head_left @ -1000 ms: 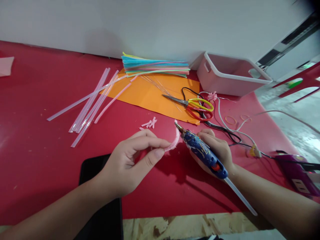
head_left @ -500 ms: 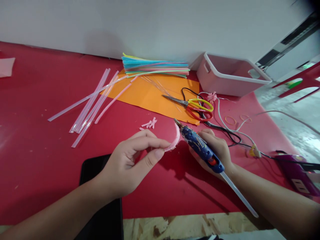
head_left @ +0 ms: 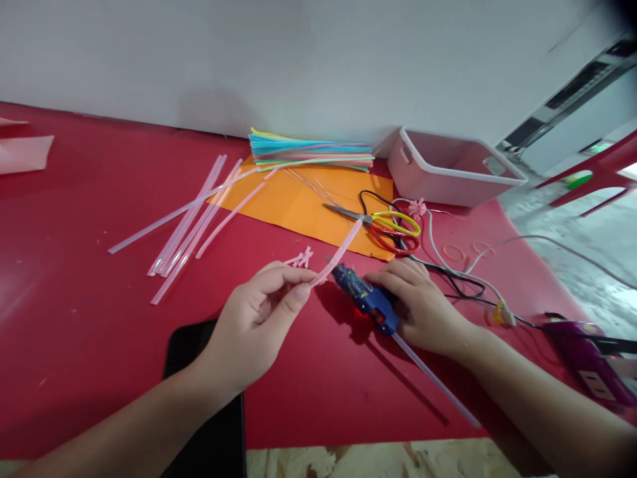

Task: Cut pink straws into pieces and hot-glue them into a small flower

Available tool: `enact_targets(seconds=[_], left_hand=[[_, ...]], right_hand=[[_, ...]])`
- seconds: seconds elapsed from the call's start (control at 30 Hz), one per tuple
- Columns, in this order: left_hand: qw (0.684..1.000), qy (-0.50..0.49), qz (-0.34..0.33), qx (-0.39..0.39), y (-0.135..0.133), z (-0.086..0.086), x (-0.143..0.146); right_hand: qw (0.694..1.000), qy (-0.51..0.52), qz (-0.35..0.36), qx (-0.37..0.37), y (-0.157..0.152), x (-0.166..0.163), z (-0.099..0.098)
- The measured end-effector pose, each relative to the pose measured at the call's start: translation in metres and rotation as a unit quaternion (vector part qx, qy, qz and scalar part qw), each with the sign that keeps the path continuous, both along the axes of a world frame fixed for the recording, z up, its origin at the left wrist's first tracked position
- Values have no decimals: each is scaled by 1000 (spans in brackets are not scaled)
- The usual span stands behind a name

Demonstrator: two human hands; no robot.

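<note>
My left hand (head_left: 259,322) pinches the lower end of a pink straw piece (head_left: 338,252), which sticks up and to the right over the red table (head_left: 89,312). My right hand (head_left: 423,305) is wrapped round a blue glue gun (head_left: 365,299) held low to the table. Its nozzle points left, close to the pinched end of the straw. A clear glue stick (head_left: 432,382) juts from the back of the gun toward me.
Orange paper (head_left: 298,202) carries yellow-and-red scissors (head_left: 388,222). A bundle of coloured straws (head_left: 311,149) and a white bin (head_left: 452,169) sit by the wall. Loose clear sticks (head_left: 189,222) lie left, cables (head_left: 458,272) and a purple power strip (head_left: 592,355) right, a black phone (head_left: 199,398) near me.
The pink straw piece, curved before, now stands out straight. My right hand has lowered the glue gun to the table and tipped it flatter. The view shifted slightly.
</note>
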State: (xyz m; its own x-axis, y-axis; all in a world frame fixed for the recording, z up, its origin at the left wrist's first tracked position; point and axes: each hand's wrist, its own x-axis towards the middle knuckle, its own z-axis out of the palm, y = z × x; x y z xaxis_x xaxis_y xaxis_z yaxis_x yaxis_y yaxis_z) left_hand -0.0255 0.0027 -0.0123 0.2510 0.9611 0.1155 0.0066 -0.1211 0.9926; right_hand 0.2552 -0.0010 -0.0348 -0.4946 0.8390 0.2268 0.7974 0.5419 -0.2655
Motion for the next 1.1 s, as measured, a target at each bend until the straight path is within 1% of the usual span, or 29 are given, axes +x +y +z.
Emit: enact_targets(seconds=[0.1,0.17,0.2,0.27,0.33,0.4,0.43,0.53,0.6,0.7,0.77,0.87,0.97,1.1], left_hand=[[999,44,4,18,-1,-1,-1],[995,81,3,59,-1,-2,-1],[991,100,-1,90,-1,-2,-2],[976,141,-21,167,-1,-2,-2],[948,188,-45,252,-2,-3,-2],[915,233,-65,323,-4,-4,-2],[899,250,-72,352,-6,-5,-2],[867,278,-90,403,-9,-6,-1],[859,287,-93,413,-9,-6,-1],[854,294,-92,419,-9,-5,-1],[847,296,-86,432,-8,-4,0],[833,308,-82,452,-9,-4,1],[822,321,-95,462,-9,-5,1],[818,326,-100,463,-8,-6,0]], right_hand=[[996,-4,88,-14,5,10,7],[992,21,120,14,7,15,12],[989,46,129,47,7,15,14],[977,102,126,137,2,11,18],[960,132,91,229,-6,3,19],[952,111,55,278,-15,-8,19],[952,90,50,288,-19,-13,18],[955,57,43,288,-26,-25,15],[954,81,21,289,-28,-29,13],[942,108,-9,317,-28,-30,13],[943,85,1,323,-29,-30,13],[953,54,34,296,-31,-29,14],[959,65,47,272,-33,-30,14],[967,77,55,237,-33,-30,15]])
